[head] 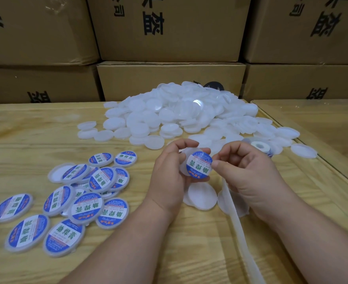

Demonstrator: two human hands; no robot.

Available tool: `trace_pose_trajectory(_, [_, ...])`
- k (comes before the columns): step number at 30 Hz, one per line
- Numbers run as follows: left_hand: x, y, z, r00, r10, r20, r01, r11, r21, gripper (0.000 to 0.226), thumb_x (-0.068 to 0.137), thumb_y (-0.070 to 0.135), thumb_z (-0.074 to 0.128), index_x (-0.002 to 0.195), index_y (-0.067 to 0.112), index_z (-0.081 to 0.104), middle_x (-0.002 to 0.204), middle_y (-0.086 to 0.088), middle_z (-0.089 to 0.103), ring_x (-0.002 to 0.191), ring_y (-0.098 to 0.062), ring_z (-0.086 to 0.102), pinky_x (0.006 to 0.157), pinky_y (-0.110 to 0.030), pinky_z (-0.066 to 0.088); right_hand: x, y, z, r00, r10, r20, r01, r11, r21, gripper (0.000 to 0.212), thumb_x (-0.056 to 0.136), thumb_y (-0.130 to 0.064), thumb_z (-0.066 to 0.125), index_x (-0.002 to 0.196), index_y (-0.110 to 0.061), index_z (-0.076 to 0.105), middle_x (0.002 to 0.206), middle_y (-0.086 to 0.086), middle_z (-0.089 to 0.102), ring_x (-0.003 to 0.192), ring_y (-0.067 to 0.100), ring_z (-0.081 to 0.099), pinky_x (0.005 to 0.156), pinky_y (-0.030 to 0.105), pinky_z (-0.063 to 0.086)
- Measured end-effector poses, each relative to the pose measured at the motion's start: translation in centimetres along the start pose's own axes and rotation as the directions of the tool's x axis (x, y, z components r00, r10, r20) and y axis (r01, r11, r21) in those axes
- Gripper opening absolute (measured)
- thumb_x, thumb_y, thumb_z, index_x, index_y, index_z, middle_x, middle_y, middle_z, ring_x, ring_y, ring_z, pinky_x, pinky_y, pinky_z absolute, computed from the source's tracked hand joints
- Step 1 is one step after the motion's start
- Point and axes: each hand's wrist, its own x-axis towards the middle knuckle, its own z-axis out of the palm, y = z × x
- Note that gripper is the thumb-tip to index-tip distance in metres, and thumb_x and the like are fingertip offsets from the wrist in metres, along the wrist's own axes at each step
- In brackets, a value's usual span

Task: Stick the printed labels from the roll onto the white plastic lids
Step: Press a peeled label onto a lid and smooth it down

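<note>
White lid [184,158], mostly hidden by its label [199,165], pinched between left hand [169,173] and right hand [249,171].

bare table [35,128] left of lid pile [179,111], boxes [169,27] behind

Wooden table [35,128]: blank white lids [181,113] heaped far side, labelled lids [66,201] near-left.

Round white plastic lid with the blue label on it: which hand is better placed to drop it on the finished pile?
Left hand: it grips the round white plastic lid, and the labelled pile lies on its side.
</note>
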Motion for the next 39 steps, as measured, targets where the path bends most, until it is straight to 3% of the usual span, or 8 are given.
trace_pose_trajectory(4, [0.13,-0.05,-0.01,0.999,-0.015,0.048,0.015,1.0,0.002,0.038,0.067,0.013,0.044,0.1,0.011,0.062,0.096,-0.014,0.077,0.08,-0.025,0.073,0.06,-0.036,0.059,0.12,0.34,0.12,1.0,0.001,0.008,-0.001,1.0,-0.012,0.023,0.087,0.008,0.07,0.082,-0.013,0.063,0.08,-0.004,0.076,0.075,0.005,0.069,0.067,0.014,0.052])
trace_pose_trajectory(20, [0.0,-0.19,0.18,0.999,-0.014,0.04,0.012,0.999,0.034,0.028,0.075,0.013,0.047,0.095,0.016,0.067,0.097,-0.015,0.077,0.082,-0.026,0.073,0.059,-0.036,0.06,0.04,0.11,0.22,0.999,0.027,-0.021,-0.027,1.0,0.002,0.019,0.089,0.009,0.068,0.085,-0.008,0.06,0.077,-0.006,0.077,0.069,0.0,0.07,0.06,0.011,0.05])
trace_pose_trajectory(27, [0.03,-0.2,0.29,1.0,-0.001,0.029,-0.001,0.998,0.066,0.032,0.074,0.009,0.048,0.083,0.027,0.073,0.098,-0.012,0.078,0.084,-0.024,0.074,0.059,-0.034,0.059,0.06,0.18,0.17,0.999,0.028,-0.023,-0.028,1.0,-0.012,0.019,0.088,0.007,0.07,0.085,-0.009,0.061,0.077,-0.007,0.077,0.07,0.001,0.07,0.061,0.011,0.05])
trace_pose_trajectory(31, [-0.07,-0.22,0.32,1.0,0.022,0.008,-0.023,0.993,0.119,0.033,0.075,0.007,0.047,0.094,0.022,0.068,0.099,-0.009,0.078,0.085,-0.022,0.074,0.061,-0.033,0.06,0.09,0.21,0.15,0.998,0.041,-0.046,-0.041,0.999,-0.015,0.018,0.086,0.0,0.076,0.085,-0.014,0.064,0.077,-0.003,0.076,0.058,0.001,0.063,0.052,0.011,0.045])
trace_pose_trajectory(34, [-0.16,-0.3,0.25,0.999,0.045,-0.011,-0.043,0.987,0.155,0.039,0.085,-0.007,0.04,0.1,0.02,0.064,0.101,-0.007,0.078,0.088,-0.02,0.075,0.065,-0.032,0.061,0.1,0.21,0.06,0.996,0.065,-0.061,-0.065,0.998,-0.011,0.018,0.085,-0.005,0.078,0.087,-0.018,0.066,0.087,0.008,0.078,0.05,0.001,0.058,0.047,0.011,0.042])
trace_pose_trajectory(36, [-0.22,-0.32,0.24,0.998,0.05,-0.024,-0.046,0.987,0.154,0.048,0.086,-0.015,0.035,0.098,0.021,0.064,0.102,-0.007,0.078,0.089,-0.02,0.075,0.066,-0.032,0.062,0.12,0.22,-0.06,0.995,0.075,-0.058,-0.076,0.997,-0.017,0.016,0.085,-0.007,0.077,0.09,-0.018,0.066,0.091,0.01,0.079,0.047,0.004,0.055,0.046,0.013,0.042])
trace_pose_trajectory(39, [-0.26,-0.31,0.4,0.995,0.085,-0.047,-0.075,0.98,0.184,0.05,0.08,-0.01,0.041,0.095,0.03,0.065,0.102,-0.003,0.078,0.094,-0.018,0.075,0.068,-0.031,0.061,0.1,0.1,-0.21,0.997,0.074,-0.036,-0.074,0.997,-0.021,0.013,0.088,-0.007,0.073,0.097,-0.013,0.065,0.094,0.008,0.08,0.045,0.01,0.053,0.046,0.016,0.044])
